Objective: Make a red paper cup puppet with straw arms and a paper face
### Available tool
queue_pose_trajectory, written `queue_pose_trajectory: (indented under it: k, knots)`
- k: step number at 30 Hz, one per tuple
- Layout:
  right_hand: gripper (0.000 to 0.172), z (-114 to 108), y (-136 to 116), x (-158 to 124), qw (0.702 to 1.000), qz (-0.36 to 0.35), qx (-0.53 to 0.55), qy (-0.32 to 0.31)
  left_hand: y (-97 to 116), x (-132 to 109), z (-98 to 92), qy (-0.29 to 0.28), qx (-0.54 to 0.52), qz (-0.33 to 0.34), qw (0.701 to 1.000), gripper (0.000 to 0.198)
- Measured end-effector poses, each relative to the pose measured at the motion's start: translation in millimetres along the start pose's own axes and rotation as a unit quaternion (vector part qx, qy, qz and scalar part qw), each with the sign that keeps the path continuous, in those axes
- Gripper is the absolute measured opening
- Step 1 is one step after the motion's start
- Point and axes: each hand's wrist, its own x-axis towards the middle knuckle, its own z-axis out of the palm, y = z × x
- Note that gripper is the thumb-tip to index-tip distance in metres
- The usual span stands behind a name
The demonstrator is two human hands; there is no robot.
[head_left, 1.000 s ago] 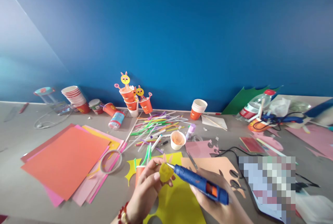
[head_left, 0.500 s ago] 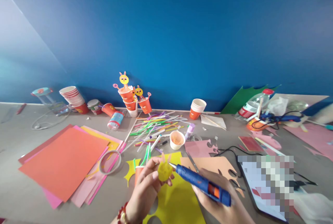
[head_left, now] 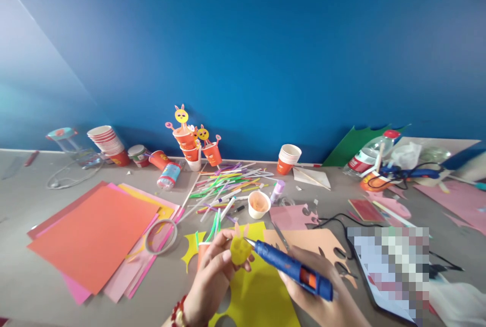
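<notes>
Between the thumb and fingers of my left hand [head_left: 212,276] is a yellow paper bunny head [head_left: 240,252] with two pink ears at its top. My right hand [head_left: 315,286] is closed around a blue hot glue gun [head_left: 292,269]. Its metal nozzle points left and meets the upper right of the bunny head, near the ears. Under both hands lies a yellow paper sheet [head_left: 261,291] with round cut-outs. An orange paper cup [head_left: 203,251] with green straws stands behind my left hand, partly hidden by it.
Coloured paper sheets [head_left: 94,236] and a tape roll [head_left: 160,236] lie left. Many straws [head_left: 228,185] spread behind a white cup [head_left: 258,204]. Finished bunny cups [head_left: 186,138] stand by the blue wall. A tablet [head_left: 379,271], black cable and peach paper [head_left: 311,241] lie right.
The glue gun has shifted slightly left, its nozzle moving from the bunny head's edge a little further over it. My left hand and the bunny head stay in place.
</notes>
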Motion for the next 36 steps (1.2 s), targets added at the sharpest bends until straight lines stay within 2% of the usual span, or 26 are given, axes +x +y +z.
queue_pose_trajectory:
  k: [7,16,22,25,28,30,33,35,36]
  knots:
    - [0.015,-1.0,3.5,-0.8,0.999,-0.007,-0.022,-0.039,0.7,-1.1,0.6,0.012,0.016,0.001,1.0,0.027]
    - [0.009,0.1,1.8,-1.0,1.0,-0.019,-0.003,0.007,0.8,-0.9,0.5,-0.007,0.037,0.017,0.999,0.031]
    - [0.021,7.7,7.5,-16.1,0.995,0.073,0.07,-0.003,3.1,-1.1,-0.4,-0.002,0.063,0.023,0.998,0.035]
    - [0.031,12.9,15.7,-24.1,0.987,0.125,0.099,0.033,2.7,-1.1,-1.1,-0.004,0.065,0.03,0.997,0.034]
    - [0.038,15.2,18.9,-23.8,0.984,0.134,0.098,0.06,2.3,-1.7,-1.5,-0.01,0.069,0.033,0.997,0.035]
    - [0.033,12.2,15.1,-17.7,0.99,0.107,0.077,0.049,2.8,-2.4,-2.1,-0.005,0.084,0.033,0.996,0.036]
    - [0.021,0.0,6.4,-5.3,0.998,0.052,0.035,-0.013,5.6,-2.7,-4.3,0.018,0.107,0.039,0.993,0.038]
    - [0.018,-11.5,6.2,0.8,0.997,0.05,0.03,-0.056,8.8,-1.5,-6.2,0.04,0.106,0.05,0.992,0.036]
    - [0.018,-17.5,9.7,2.8,0.996,0.066,0.035,-0.057,10.9,-0.4,-6.9,0.054,0.102,0.057,0.992,0.036]
